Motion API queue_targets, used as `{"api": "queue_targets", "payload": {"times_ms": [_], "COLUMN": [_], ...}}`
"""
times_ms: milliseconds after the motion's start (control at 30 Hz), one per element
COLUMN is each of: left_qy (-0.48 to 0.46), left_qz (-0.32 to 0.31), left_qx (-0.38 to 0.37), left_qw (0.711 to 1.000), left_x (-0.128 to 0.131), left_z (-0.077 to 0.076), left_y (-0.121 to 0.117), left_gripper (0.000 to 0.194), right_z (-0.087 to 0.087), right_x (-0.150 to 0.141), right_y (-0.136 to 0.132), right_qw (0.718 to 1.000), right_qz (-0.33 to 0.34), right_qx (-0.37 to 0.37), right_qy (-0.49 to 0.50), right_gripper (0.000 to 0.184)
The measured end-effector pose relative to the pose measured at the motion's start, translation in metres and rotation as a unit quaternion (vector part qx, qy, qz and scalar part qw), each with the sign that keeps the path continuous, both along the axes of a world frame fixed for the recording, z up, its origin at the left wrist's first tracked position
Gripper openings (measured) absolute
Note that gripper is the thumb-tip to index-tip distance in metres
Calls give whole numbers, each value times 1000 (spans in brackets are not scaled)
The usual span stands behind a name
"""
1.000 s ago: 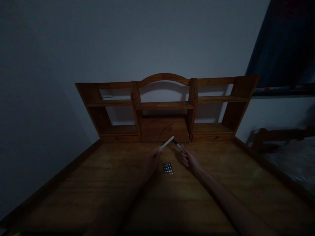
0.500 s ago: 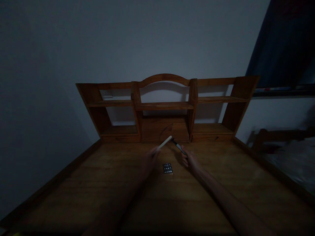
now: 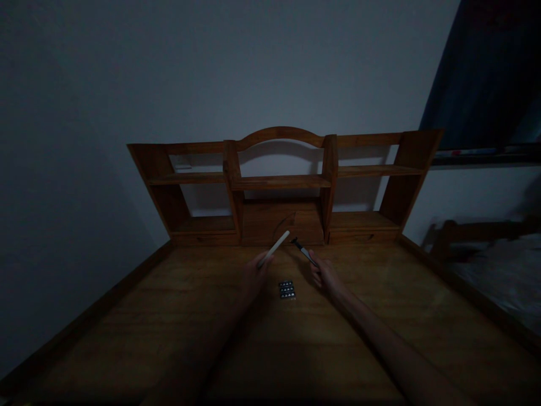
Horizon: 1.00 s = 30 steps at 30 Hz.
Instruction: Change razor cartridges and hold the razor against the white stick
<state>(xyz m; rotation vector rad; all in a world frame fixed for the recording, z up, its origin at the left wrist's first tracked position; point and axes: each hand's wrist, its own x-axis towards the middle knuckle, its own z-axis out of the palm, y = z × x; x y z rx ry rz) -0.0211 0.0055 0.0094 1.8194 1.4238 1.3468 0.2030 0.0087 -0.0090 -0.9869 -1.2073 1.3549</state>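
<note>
My left hand (image 3: 255, 274) is closed around the lower end of a slim white stick (image 3: 276, 246) with a rounded tip, which slants up to the right. In my right hand (image 3: 323, 272) is a razor (image 3: 303, 251) with a grey and black handle. Its small dark head points up and left, near the stick's tip but apart from it. Below and between both hands, a small black pack (image 3: 287, 290) with rows of light marks lies flat on the wooden desk (image 3: 279, 361). What the pack holds is too dim to make out.
A wooden shelf unit (image 3: 281, 181) with an arched top rail stands along the desk's back edge, against a pale wall (image 3: 262, 67). Raised rims run along the desk's sides. At right are a dark curtain (image 3: 486, 73) and a wooden frame beside pale plastic-like material (image 3: 499, 270).
The white stick has moved left and slightly up, so a gap now shows between its tip and the razor head. My right hand has barely moved.
</note>
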Motion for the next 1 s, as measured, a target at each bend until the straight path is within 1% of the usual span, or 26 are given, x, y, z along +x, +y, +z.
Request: {"api": "queue_targets", "payload": {"times_ms": [67,233,267,333,433,533,633,700,867,1000], "left_qy": [-20,-45,-46,-53,-68,-79,-77,-76,-76,-82], "left_qz": [-2,-75,-75,-54,-35,-67,-109,-108,-74,-84], "left_qx": [1,-13,-14,-13,-13,-19,-41,-48,-28,-36], "left_qw": [1000,996,996,997,997,994,990,990,994,992], "left_x": [-1,2,1,0,-3,-1,4,5,1,2], "left_z": [0,-6,-7,-7,-4,-2,-4,-7,-10,-9], "left_y": [1,2,3,4,4,3,3,4,8,8], "left_gripper": [41,43,43,44,43,44,46,47,43,41], "right_z": [0,-1,-1,-3,-3,-2,1,3,5,6], "right_x": [0,1,1,1,1,0,-1,-1,-1,-1], "right_y": [0,0,0,1,2,1,-1,-2,-4,-4], "right_qw": [1000,1000,1000,1000,1000,999,999,999,1000,999], "right_qz": [-12,-22,-22,-23,-24,-21,-24,-27,-20,-28], "right_qx": [-7,-17,-18,-17,-8,-22,-34,-31,-17,-17], "right_qy": [7,8,6,3,10,20,20,8,-14,-21], "right_gripper": [61,61,60,60,60,60,60,60,60,60]}}
